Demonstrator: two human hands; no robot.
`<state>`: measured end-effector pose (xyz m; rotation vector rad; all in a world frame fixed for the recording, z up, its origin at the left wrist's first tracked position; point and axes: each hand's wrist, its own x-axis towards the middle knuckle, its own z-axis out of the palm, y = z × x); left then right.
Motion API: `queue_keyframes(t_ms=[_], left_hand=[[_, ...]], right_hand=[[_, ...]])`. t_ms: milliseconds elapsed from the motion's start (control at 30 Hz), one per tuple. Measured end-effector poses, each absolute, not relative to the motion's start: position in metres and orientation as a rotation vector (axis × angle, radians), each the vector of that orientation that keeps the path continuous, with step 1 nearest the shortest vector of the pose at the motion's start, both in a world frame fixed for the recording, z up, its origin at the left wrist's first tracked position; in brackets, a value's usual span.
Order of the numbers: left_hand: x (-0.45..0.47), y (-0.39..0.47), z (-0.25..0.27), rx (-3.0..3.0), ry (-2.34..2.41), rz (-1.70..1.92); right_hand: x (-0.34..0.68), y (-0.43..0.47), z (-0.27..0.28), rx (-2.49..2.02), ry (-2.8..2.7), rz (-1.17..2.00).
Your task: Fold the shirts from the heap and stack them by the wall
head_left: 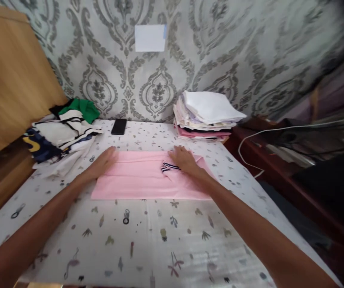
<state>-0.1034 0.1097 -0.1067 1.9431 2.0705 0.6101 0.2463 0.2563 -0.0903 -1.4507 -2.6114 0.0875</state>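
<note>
A pink garment (136,176), probably a shirt, lies folded into a long flat rectangle on the patterned white table cover. A sleeve with dark and white striped trim (169,167) is turned inward over its right part. My left hand (106,162) rests at the garment's far left edge, fingers stretched forward and slightly blurred. Lying on the far right part, just beside the striped trim, is my right hand (184,159), with its fingers extended over the cloth. Neither hand shows cloth gripped between the fingers.
A neat stack of folded clothes (209,116) stands at the back right. Loose clothes (61,134) lie heaped at the left, beside a wooden cabinet (16,68). A black phone (119,127) lies near the wall. Past the table's right edge runs a white cable (244,140).
</note>
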Motion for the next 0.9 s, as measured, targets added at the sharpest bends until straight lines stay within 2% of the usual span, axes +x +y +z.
queue_keyframes(t_ms=[100,267,367,700,900], left_hand=[[-0.126,0.118,-0.091,1.690,2.185,0.794],[-0.149,0.138,-0.080,1.415,2.254,0.637],[-0.152,0.145,-0.082,1.418,2.251,0.613],[-0.147,0.146,-0.078,1.411,2.201,0.613],[-0.132,0.141,-0.062,1.363,2.092,0.759]], right_hand=[[0.228,0.232,-0.078,-1.336,-2.512,0.127],[0.152,0.131,-0.062,-0.812,-2.790,0.483],[0.107,0.077,-0.061,-0.590,-2.976,0.462],[0.063,0.056,-0.062,-0.672,-3.010,0.293],[0.081,0.068,-0.055,-0.978,-2.680,0.760]])
